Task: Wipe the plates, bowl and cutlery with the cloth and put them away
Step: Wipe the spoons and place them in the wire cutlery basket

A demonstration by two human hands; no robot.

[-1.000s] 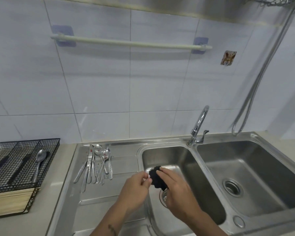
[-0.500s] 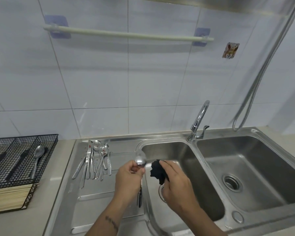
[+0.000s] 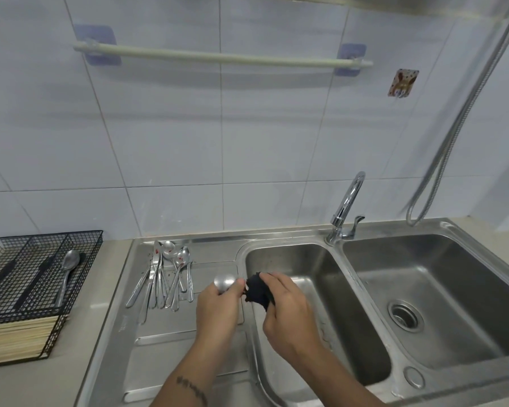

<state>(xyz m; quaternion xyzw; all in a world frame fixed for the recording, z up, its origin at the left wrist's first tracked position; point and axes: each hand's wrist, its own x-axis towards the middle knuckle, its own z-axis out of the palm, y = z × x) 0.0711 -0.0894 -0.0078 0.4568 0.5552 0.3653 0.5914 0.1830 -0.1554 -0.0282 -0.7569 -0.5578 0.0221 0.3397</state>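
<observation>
- White wall tiles rise behind your steel sink (image 3: pixel 441 230); your head camera looks down on its two basins and its draining board (image 3: pixel 218 251) on the left.
- Your left hand (image 3: pixel 216 306) pinches a spoon (image 3: pixel 224 282); only the bowl shows, pointing away from you, the handle hidden behind your fingers.
- Your right hand (image 3: pixel 288 315) grips a bunched black cloth (image 3: pixel 257 290), just beside the spoon over the left basin's rim.
- More cutlery (image 3: pixel 162 277) lies on the draining board, handles toward you.
- A wire basket (image 3: pixel 80 239) on the counter at far left holds one spoon; its left edge is cut off.
</observation>
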